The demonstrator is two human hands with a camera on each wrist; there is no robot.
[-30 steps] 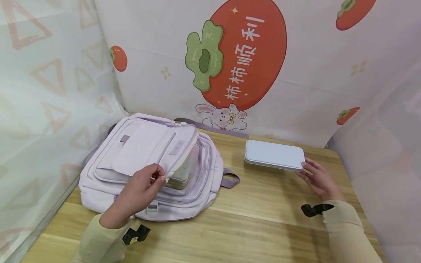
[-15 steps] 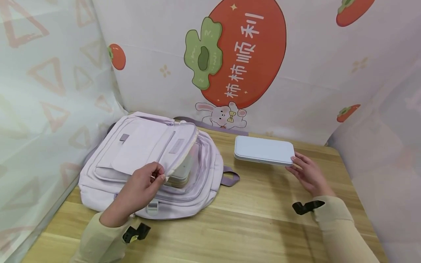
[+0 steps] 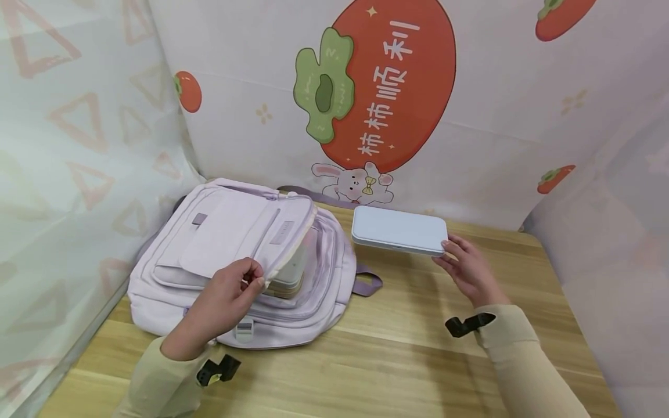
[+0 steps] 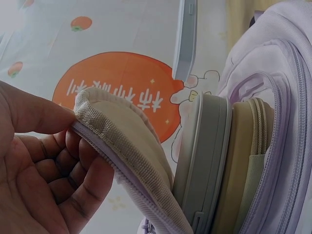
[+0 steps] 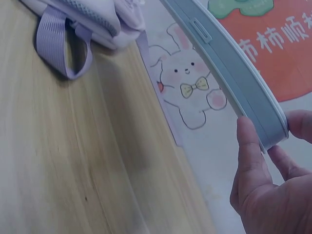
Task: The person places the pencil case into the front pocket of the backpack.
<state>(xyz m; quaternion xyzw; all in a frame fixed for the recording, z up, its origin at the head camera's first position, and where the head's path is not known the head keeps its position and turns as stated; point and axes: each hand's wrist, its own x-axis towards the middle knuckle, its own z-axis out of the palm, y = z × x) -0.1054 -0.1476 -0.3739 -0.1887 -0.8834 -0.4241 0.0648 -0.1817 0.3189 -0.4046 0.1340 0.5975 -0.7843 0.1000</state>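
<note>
My left hand [image 3: 222, 302] pinches the zippered edge of the front flap [image 4: 131, 136] of a lilac backpack [image 3: 319, 325], holding the pocket open. Inside the pocket, a grey-green case [image 4: 202, 161] stands against a tan zippered case [image 4: 239, 161] in the left wrist view. My right hand [image 3: 465, 270] grips the right end of a pale blue flat rectangular case [image 3: 399, 228], thumb on top and fingers beneath. That case is held above the table, just right of the backpack. Its side, with a small latch, shows in the right wrist view [image 5: 239, 73].
The backpack lies on a wooden table [image 3: 376, 366] at the left, with a purple strap loop [image 3: 368, 281] at its right side. A printed white backdrop [image 3: 491, 116] rises behind the table, and sheeting [image 3: 78, 191] closes off the left side.
My right hand has carried the pale blue case leftward, closer to the backpack. The left hand keeps its pinch on the flap and has barely moved.
</note>
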